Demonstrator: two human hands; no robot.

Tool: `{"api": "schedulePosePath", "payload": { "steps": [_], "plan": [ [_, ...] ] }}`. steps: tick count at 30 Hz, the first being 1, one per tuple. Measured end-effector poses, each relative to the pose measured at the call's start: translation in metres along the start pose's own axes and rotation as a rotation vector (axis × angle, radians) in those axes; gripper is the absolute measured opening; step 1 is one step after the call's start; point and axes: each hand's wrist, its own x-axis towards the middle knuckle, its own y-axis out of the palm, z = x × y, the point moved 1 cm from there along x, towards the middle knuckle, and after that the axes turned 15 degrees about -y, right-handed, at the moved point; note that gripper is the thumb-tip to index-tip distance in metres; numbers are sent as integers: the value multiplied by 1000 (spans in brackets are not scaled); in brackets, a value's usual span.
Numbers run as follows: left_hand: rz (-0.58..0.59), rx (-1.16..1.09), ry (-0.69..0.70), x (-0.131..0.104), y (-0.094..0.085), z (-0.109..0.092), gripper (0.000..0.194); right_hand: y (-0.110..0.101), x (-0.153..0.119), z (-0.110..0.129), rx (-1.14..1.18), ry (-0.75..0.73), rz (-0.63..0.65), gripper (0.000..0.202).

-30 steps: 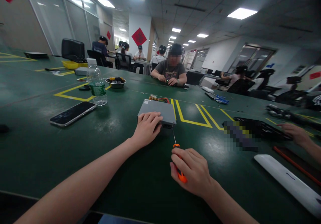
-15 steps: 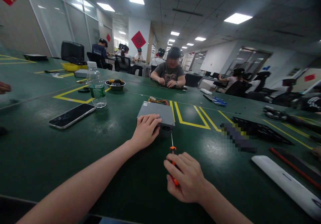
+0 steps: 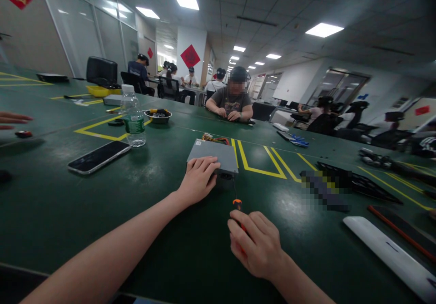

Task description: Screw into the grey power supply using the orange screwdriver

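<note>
A grey metal box [image 3: 223, 155] with a bundle of coloured wires [image 3: 215, 139] at its far side lies on the green table. My left hand [image 3: 199, 177] rests on the near left part of the box, its fingers lying over the top. In front of the box, my right hand [image 3: 255, 242] is closed round the handle of an orange and black screwdriver [image 3: 237, 203]. The screwdriver's thin shaft points at the near right corner of the box, by a dark socket. Whether the tip touches the box is too small to tell.
A phone [image 3: 98, 157], a water bottle [image 3: 135, 120] and a metal bowl [image 3: 157, 116] stand to the left. On the right lie a white panel [image 3: 386, 249] and black parts [image 3: 357, 181]. Someone sits across the table; another person's hand [image 3: 14, 119] shows at the left edge.
My right hand has turned and shifted slightly right on the screwdriver handle, hiding more of it. The other person's hand at the left edge reaches further in, and a small red object shows beside it.
</note>
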Motion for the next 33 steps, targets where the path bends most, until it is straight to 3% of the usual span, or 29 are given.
{"api": "schedulePosePath", "payload": {
  "steps": [3,8,15,22,28,33],
  "plan": [
    [3,-2,-1,0,0,0,30,-3,0,-1,-7,9,-11,17],
    [10,-4,-1,0,-1,1,30,-4,0,1,95,53,5,36],
    [24,5,5,0,-2,1,30,-5,2,1,121,2,17,22],
    [30,-1,9,0,-1,2,31,-1,-4,2,83,55,-50,12],
    [32,1,6,-1,0,2,31,-4,0,5,134,85,65,22],
    [26,4,4,-1,-1,3,31,-6,4,3,150,37,84,27]
  ]
}}
